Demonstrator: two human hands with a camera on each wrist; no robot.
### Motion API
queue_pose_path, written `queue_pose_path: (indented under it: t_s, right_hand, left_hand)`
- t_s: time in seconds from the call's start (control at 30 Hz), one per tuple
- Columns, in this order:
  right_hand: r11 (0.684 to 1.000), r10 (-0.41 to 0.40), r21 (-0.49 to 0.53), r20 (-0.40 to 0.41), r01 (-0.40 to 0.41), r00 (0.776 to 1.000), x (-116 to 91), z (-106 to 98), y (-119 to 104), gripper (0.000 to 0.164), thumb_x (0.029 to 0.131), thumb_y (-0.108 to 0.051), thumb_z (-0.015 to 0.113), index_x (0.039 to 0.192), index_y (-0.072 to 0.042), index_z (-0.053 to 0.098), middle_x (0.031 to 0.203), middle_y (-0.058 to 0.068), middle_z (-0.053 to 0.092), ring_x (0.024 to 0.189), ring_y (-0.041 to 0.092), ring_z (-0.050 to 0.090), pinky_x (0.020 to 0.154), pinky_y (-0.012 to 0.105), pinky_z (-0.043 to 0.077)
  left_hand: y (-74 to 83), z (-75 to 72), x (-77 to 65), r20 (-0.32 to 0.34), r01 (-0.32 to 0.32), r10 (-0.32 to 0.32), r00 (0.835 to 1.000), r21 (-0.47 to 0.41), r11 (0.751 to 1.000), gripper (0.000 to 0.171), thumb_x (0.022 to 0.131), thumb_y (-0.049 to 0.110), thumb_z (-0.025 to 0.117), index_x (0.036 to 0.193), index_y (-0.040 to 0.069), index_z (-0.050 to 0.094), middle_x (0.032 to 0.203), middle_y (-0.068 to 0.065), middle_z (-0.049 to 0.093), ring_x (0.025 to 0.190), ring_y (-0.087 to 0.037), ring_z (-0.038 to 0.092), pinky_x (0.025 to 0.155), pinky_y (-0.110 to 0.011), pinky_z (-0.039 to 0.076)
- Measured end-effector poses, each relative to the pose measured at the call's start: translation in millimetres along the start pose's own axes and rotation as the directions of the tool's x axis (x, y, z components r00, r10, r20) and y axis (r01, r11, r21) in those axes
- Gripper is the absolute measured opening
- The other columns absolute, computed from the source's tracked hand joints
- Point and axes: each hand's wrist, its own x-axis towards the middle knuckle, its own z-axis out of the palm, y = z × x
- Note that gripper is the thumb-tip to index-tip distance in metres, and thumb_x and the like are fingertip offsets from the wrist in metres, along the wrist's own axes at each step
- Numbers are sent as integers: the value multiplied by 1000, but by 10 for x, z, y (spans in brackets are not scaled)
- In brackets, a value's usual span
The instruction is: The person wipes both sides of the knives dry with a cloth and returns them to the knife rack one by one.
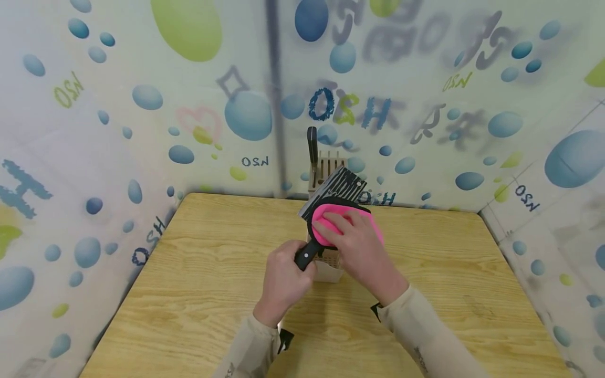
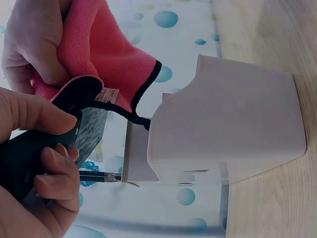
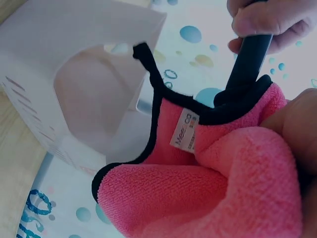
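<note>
My left hand (image 1: pixel 283 275) grips the black handle (image 1: pixel 306 255) of a broad-bladed cleaver (image 1: pixel 341 184), whose blade slants up and to the right. Under the fingers of my right hand (image 1: pixel 364 252), a pink cloth (image 2: pixel 119 44) with black edging is bunched against the cleaver near its handle. The right wrist view shows the cloth's folds and a white label (image 3: pixel 185 130). The cloth and right hand hide part of the blade.
Behind the hands stands a pale holder (image 2: pixel 233 109) with slots at its top, on the wooden table (image 1: pixel 212 273). A black-handled knife (image 1: pixel 312 147) sticks up from it. A wall covering (image 1: pixel 246 173) with blue and green spots surrounds the table's back and sides.
</note>
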Motion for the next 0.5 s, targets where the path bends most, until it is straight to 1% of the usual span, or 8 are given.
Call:
queue_pose_path:
  t_s: [0.07, 0.13, 0.33, 0.43, 0.5]
  right_hand:
    - [1000, -6, -4, -4, 6, 1000, -18, 3, -31, 52, 82, 10, 72, 126, -16, 74, 124, 14, 71, 100, 38, 62, 90, 50, 53]
    - [1000, -11, -10, -9, 11, 1000, -32, 5, -57, 50, 83, 10, 72, 125, -17, 74, 124, 14, 71, 99, 38, 62, 88, 50, 54]
    - [999, -39, -16, -11, 39, 999, -70, -7, -132, 39, 89, -1, 76, 124, -18, 74, 124, 13, 69, 100, 38, 61, 87, 50, 54]
    - [999, -49, -15, -11, 49, 999, -83, -6, -162, 36, 88, -6, 80, 122, -18, 75, 124, 13, 68, 99, 37, 60, 86, 50, 54]
    - [998, -55, -12, -3, 55, 998, -87, -5, -183, 37, 87, -5, 80, 121, -18, 76, 124, 12, 68, 99, 37, 60, 86, 48, 55]
  left_hand:
    - [1, 2, 0, -1, 6, -6, 1000, -1, 1000, 16, 72, -1, 69, 88, 1, 72, 77, -6, 67, 65, -15, 60, 58, -27, 46]
    - [4, 3, 2, -1, 14, -14, 1000, -5, 1000, 16, 72, -1, 70, 88, 1, 71, 78, -6, 68, 65, -16, 60, 58, -27, 47]
    - [10, 1, 11, -7, 39, -39, 999, -14, 999, 20, 72, -1, 70, 92, -2, 72, 81, -9, 70, 67, -16, 63, 59, -27, 49]
    - [8, 1, 16, -12, 50, -50, 999, -15, 999, 19, 72, 0, 71, 91, -2, 72, 80, -8, 70, 65, -15, 61, 57, -25, 48]
    - [4, 1, 20, -13, 56, -56, 998, -17, 998, 15, 72, 0, 71, 87, -1, 71, 75, -6, 66, 61, -13, 56, 53, -24, 44]
